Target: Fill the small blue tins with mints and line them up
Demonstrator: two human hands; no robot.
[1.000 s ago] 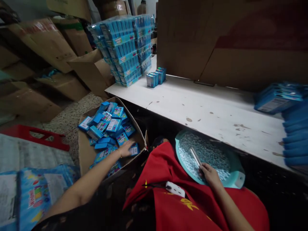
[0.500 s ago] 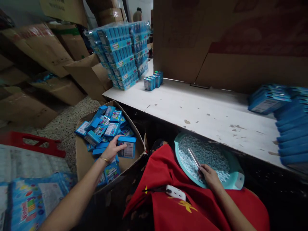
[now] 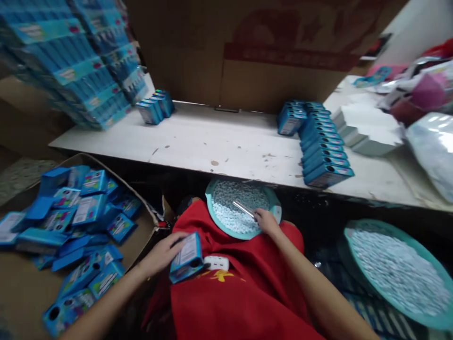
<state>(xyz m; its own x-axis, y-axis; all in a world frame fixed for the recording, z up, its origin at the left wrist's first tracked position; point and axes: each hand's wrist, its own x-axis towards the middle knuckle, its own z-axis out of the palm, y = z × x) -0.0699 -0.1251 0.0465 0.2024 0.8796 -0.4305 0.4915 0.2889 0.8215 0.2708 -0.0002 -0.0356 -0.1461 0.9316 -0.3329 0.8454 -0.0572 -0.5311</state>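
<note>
My left hand [image 3: 165,255] is closed around a blue printed box [image 3: 187,258], holding it tilted over the red apron [image 3: 226,307] on my lap. My right hand [image 3: 266,221] grips a shiny metal tube [image 3: 244,209] over a turquoise basin [image 3: 226,233]. Small pale pellets [image 3: 233,215] fill that basin, which rests on my knees under the table edge. Beside the held box, a white object with dark slots [image 3: 217,263] lies on the apron. To the left stands a cardboard carton [image 3: 141,236] of loose blue boxes [image 3: 90,208].
On the white table [image 3: 212,146] stand a short group of blue boxes [image 3: 155,107], a longer row of them [image 3: 323,146] and a wrapped stack [image 3: 71,61]. White cards [image 3: 371,125] lie at right. A second basin of pellets [image 3: 399,269] sits lower right. A large cardboard panel [image 3: 230,56] rises behind.
My left hand has carried the blue box out of the carton to above my lap. The view has turned right, bringing the second basin into sight. My right hand still holds the tube.
</note>
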